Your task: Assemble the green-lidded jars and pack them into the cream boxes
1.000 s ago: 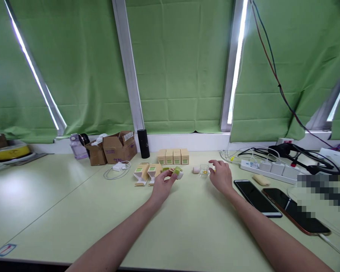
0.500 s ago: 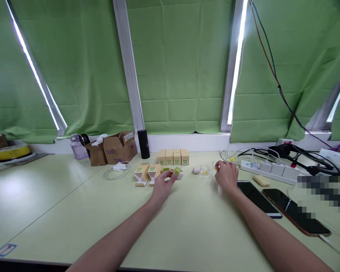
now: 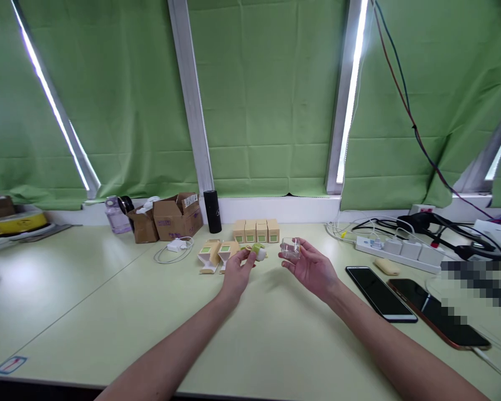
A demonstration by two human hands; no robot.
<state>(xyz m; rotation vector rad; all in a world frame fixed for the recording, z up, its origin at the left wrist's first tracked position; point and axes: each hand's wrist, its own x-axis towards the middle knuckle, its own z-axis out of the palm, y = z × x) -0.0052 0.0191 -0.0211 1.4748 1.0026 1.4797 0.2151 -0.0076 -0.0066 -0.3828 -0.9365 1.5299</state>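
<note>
My left hand (image 3: 239, 273) is closed on a small white-and-green object (image 3: 259, 252), pinched between thumb and fingers; its exact kind is unclear. In my right hand (image 3: 314, 268) is a small clear glass jar (image 3: 290, 248), gripped at its side with the palm partly turned up. The jar is a short way right of the object in my left hand. Two opened cardboard boxes (image 3: 209, 255) with green labels lean just left of my left hand. Behind, several closed small cardboard boxes (image 3: 250, 231) stand in a row.
A black bottle (image 3: 211, 211) and larger cartons (image 3: 177, 216) stand at the back left. A white charger with cable (image 3: 177, 245) lies before them. To the right are two phones (image 3: 382, 294), (image 3: 438, 312), a power strip (image 3: 396, 250) and tangled cables.
My right hand has come left from beside the cables, now holding the clear jar near my left hand. My left hand has shifted slightly left, keeping the white-and-green object.
</note>
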